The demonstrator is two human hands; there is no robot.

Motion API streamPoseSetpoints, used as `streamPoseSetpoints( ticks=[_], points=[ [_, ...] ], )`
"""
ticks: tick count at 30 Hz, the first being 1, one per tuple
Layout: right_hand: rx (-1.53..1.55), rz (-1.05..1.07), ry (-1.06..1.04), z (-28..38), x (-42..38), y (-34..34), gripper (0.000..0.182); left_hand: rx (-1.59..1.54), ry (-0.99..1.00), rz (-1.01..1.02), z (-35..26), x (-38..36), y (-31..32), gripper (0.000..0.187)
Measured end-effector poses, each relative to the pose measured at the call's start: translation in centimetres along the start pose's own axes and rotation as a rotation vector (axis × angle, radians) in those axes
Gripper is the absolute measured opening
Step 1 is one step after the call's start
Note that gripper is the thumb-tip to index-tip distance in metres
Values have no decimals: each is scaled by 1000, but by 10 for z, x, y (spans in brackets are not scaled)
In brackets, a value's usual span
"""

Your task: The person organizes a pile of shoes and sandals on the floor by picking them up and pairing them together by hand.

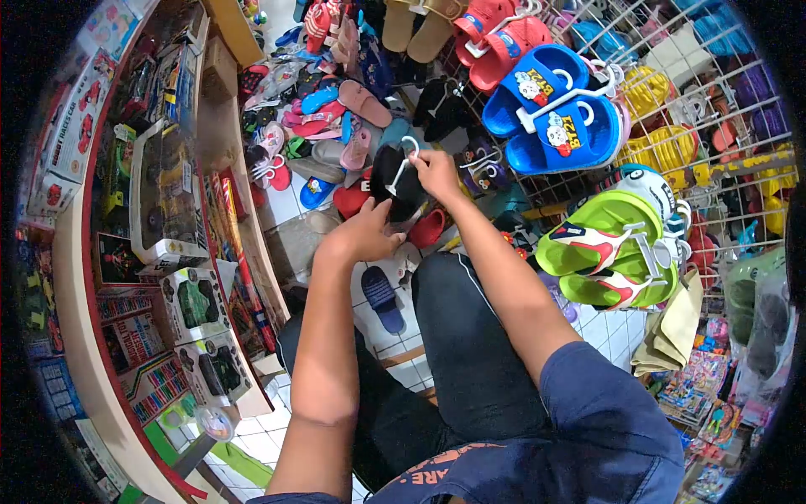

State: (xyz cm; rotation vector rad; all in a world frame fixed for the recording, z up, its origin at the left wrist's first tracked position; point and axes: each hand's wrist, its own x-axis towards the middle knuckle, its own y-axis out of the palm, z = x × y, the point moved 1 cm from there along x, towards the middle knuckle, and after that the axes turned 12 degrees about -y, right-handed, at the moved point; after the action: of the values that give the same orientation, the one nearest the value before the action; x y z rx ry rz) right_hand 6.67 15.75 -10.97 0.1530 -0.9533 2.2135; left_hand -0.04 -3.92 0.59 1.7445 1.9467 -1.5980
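A pair of black slippers [388,172] hangs on a white plastic hanger [401,175] in front of me, above the pile of footwear. The fingers of my right hand [438,175] are closed round the hanger near its hook. Lower down, my left hand [366,235] is at the bottom end of the slippers, thumb in front and the other fingers beneath, partly hidden. Red footwear [353,198] lies just behind my left hand, and a red clog [428,228] is below my right wrist.
Loose slippers and sandals [323,118] cover the floor ahead. On the right, a wire rack [714,168] carries blue slippers [550,109] and green sandals [604,248]. Shelves with boxed toys [201,307] stand at left. A dark blue slipper [383,299] lies on the tiles between my legs.
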Motion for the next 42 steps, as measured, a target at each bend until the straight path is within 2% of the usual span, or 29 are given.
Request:
streamPoseSetpoints(
  ticks=[3, 7, 11, 16, 22, 24, 25, 32, 34, 36, 39, 40, 42],
  points=[
    [-21, -33, 56, -3, 35, 13, 19, 23, -47, -27, 6, 6, 3, 81],
    [-35, -123, -46, -5, 74, 25, 21, 9, -49, 2, 9, 9, 0, 81],
    [-98, -118, -57, -1, 107, 23, 20, -14, -27, -17, 16, 11, 2, 80],
    [-89, -121, -120, -11, 131, 31, 20, -47, 9, -25, 17, 13, 3, 76],
    [-117, -91, -86, -31, 142, 46, 21, -95, 21, 20, 15, 16, 2, 77],
    [-179, -45, -4, -41, 143, 47, 21, -95, 40, -20, 18, 18, 7, 76],
    [-188, -66, -47, -45, 143, 47, 22, -90, 61, -56, 20, 20, 9, 75],
    [-262, -67, 86, -87, 146, 42, 24, -94, -2, 0, 20, 20, 8, 75],
    [-266, -104, 24, -97, 146, 33, 23, -116, 5, 1, 19, 18, 7, 75],
    [-303, -101, 108, -113, 152, 25, 20, -122, -7, 7, 19, 16, 6, 75],
    [-271, -227, 150, -137, 153, 13, 21, -122, -23, 11, 20, 18, 6, 74],
    [-318, -273, 261, -146, 152, 10, 18, -116, -27, 12, 19, 18, 6, 74],
    [-470, -272, 318, -157, 152, 4, 20, -116, -43, 22, 17, 17, 4, 74]
  ],
)
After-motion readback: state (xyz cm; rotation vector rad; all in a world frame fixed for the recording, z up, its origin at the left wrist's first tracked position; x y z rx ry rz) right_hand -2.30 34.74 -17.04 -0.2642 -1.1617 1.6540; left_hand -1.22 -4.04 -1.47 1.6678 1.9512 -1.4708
